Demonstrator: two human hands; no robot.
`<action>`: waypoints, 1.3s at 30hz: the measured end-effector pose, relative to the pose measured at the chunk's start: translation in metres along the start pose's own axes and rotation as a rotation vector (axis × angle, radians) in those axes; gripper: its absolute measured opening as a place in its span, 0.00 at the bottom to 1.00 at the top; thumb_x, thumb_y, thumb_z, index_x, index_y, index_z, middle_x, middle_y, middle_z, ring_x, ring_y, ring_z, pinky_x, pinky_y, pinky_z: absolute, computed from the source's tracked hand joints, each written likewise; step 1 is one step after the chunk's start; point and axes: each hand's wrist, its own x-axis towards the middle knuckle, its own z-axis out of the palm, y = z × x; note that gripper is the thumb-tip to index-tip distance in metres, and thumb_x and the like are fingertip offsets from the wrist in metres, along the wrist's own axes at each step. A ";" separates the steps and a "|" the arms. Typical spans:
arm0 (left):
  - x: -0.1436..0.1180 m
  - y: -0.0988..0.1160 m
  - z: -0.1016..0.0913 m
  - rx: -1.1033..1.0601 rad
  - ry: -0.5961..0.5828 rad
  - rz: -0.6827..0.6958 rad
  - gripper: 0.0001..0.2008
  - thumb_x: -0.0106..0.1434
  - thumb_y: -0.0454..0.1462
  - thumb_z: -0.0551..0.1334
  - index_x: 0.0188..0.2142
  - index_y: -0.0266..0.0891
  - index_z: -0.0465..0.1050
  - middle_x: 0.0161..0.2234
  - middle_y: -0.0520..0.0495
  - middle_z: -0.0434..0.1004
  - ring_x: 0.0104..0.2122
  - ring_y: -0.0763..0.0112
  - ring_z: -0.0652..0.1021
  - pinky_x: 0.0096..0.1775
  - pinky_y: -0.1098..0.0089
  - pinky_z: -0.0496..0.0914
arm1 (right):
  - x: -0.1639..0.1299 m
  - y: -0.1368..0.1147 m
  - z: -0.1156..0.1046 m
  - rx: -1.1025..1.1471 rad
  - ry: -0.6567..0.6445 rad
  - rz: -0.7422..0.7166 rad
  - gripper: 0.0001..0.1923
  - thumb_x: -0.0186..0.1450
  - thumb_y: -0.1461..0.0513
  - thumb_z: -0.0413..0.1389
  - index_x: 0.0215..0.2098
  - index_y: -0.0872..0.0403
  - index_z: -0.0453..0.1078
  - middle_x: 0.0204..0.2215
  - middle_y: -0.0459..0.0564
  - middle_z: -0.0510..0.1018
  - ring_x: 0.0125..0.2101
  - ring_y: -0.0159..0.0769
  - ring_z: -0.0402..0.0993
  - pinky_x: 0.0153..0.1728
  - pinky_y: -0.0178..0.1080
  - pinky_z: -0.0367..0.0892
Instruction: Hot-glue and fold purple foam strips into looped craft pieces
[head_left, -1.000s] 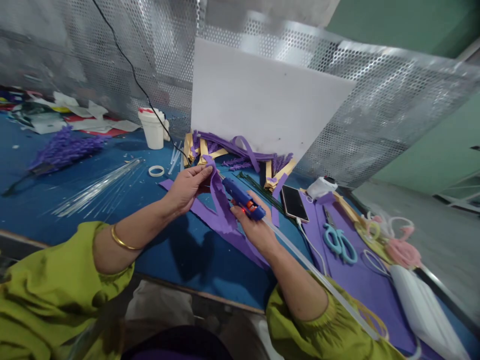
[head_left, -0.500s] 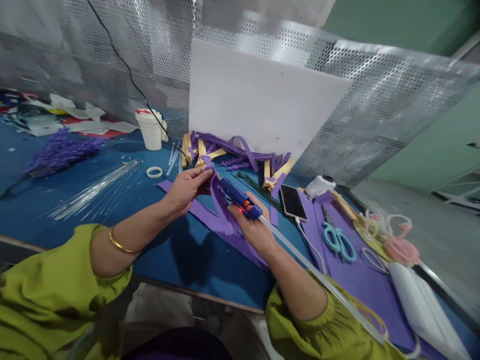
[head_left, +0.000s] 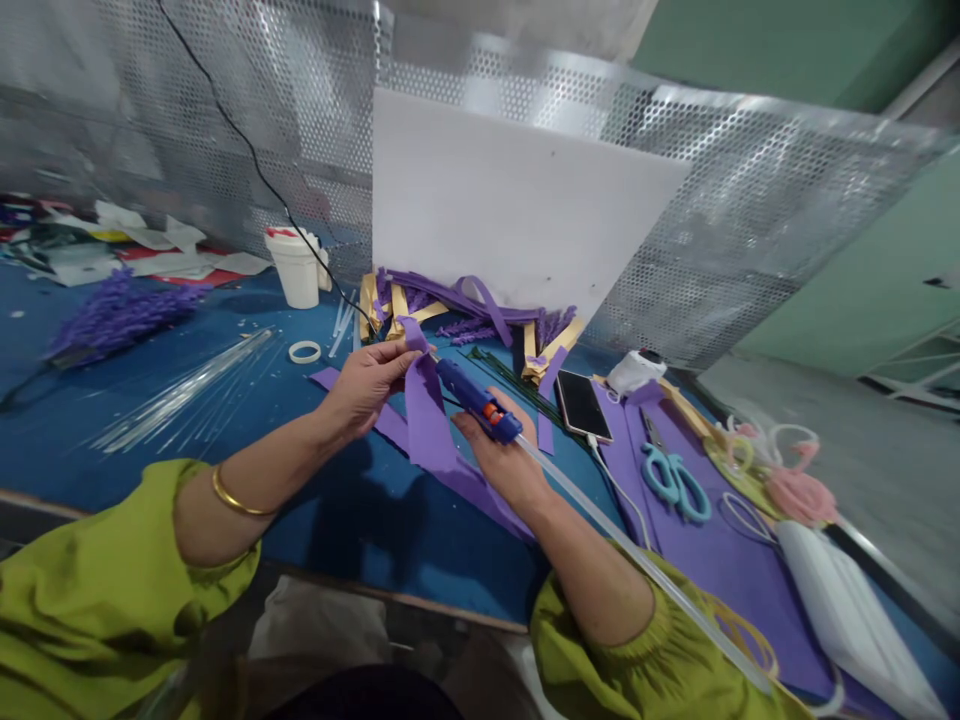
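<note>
Purple strip [head_left: 429, 412] has turned broad-side out, likely easier to glue; left hand [head_left: 370, 385] pinches it, right hand [head_left: 501, 458] wraps around the glue gun [head_left: 471, 393].

Likely obstacle beyond left hand [head_left: 369, 388]: cord [head_left: 256, 162]

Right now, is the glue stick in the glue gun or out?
In: the glue stick runs from the back of the glue gun.

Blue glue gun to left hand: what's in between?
In the head view, the purple strip lies between the blue glue gun and the left hand, which pinches it; whether the gun touches the strip can't be told.
</note>
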 end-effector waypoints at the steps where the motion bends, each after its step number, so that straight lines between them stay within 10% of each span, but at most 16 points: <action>1: 0.000 0.000 0.000 0.001 0.002 -0.001 0.17 0.46 0.41 0.78 0.34 0.35 0.83 0.29 0.46 0.82 0.27 0.74 0.78 0.32 0.75 0.72 | 0.000 0.000 0.000 0.004 0.001 0.002 0.20 0.60 0.49 0.61 0.23 0.49 0.56 0.21 0.40 0.60 0.24 0.33 0.56 0.26 0.37 0.53; 39: -0.009 0.013 0.011 -0.002 0.000 -0.009 0.18 0.49 0.33 0.75 0.42 0.38 0.83 0.29 0.49 0.82 0.24 0.76 0.75 0.25 0.77 0.68 | 0.001 0.000 0.000 0.045 0.039 0.008 0.21 0.60 0.48 0.61 0.24 0.49 0.56 0.21 0.40 0.60 0.24 0.33 0.55 0.26 0.37 0.52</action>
